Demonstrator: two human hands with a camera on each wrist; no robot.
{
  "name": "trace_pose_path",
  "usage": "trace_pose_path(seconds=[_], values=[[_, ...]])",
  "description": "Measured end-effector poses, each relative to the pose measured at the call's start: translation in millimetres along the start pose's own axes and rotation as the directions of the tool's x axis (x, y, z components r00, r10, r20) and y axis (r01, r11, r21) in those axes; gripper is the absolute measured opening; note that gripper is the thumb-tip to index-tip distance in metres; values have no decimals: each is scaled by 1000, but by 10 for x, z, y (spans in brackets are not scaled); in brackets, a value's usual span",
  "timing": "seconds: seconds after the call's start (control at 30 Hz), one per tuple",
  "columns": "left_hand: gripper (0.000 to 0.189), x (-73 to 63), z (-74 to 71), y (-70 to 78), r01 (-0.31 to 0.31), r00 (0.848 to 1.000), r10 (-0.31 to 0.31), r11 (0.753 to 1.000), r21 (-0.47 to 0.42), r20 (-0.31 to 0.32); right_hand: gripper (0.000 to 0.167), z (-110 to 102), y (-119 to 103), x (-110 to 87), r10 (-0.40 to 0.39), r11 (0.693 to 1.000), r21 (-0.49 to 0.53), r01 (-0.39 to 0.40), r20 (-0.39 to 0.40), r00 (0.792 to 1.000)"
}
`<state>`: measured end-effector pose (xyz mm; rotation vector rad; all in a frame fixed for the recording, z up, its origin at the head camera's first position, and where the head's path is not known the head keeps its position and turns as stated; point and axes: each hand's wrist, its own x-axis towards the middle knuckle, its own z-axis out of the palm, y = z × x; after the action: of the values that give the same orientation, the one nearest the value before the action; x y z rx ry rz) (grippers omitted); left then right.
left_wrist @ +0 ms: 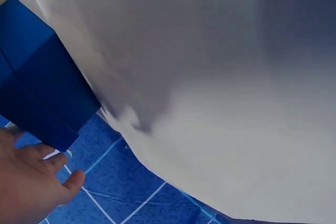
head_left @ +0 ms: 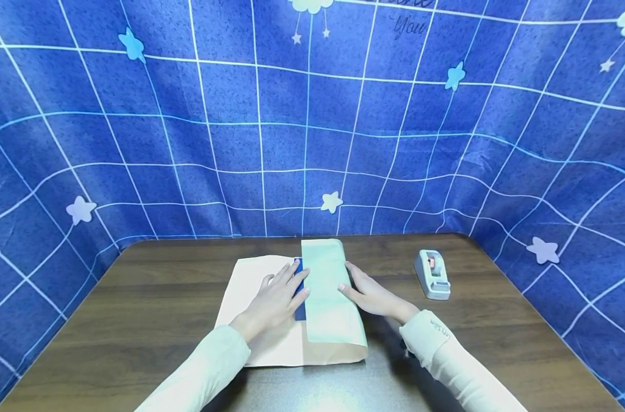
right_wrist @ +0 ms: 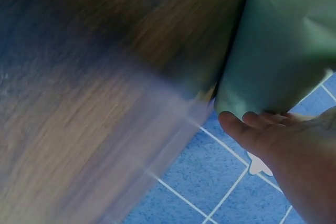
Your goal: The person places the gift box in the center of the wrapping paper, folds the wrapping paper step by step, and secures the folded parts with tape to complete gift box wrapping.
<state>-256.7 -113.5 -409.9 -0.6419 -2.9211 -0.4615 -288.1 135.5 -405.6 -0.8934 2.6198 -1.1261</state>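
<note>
A sheet of wrapping paper (head_left: 240, 294), pale on its inner face, lies under a blue box (head_left: 300, 312). Its right part is folded over the box, with the light green outer side (head_left: 333, 292) facing up. My left hand (head_left: 273, 300) lies with fingers extended across the strip of box left uncovered, its fingertips at the flap's edge. In the left wrist view the box (left_wrist: 50, 72) shows a side and corner beside the fingers. Along the right fold my right hand (head_left: 371, 292) rests against the paper, thumb on top. The right wrist view shows its fingers touching the green side (right_wrist: 268, 61).
A light blue tape dispenser (head_left: 432, 277) stands on the brown wooden table (head_left: 163, 297), right of the paper. Behind the table and along its sides hangs a blue curtain (head_left: 230, 143) with white lines and stars.
</note>
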Motion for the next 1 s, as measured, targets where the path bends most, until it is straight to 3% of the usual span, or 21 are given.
trace_pose_path(seconds=[0.2, 0.5, 0.83, 1.0], values=[[53, 11, -5, 11, 4, 1000, -4, 1000, 0, -16, 71, 22, 11, 101, 114, 992, 54, -113, -31, 993], [57, 20, -19, 25, 12, 1000, -12, 1000, 17, 6, 68, 70, 26, 323, 175, 983, 86, -165, -128, 976], [57, -2, -32, 26, 1, 1000, -1, 1000, 17, 1, 61, 78, 27, 559, 279, 959, 37, -280, -292, 915], [57, 7, -23, 30, -3, 1000, 3, 1000, 19, 6, 55, 73, 10, 639, 332, 942, 65, -330, -337, 881]])
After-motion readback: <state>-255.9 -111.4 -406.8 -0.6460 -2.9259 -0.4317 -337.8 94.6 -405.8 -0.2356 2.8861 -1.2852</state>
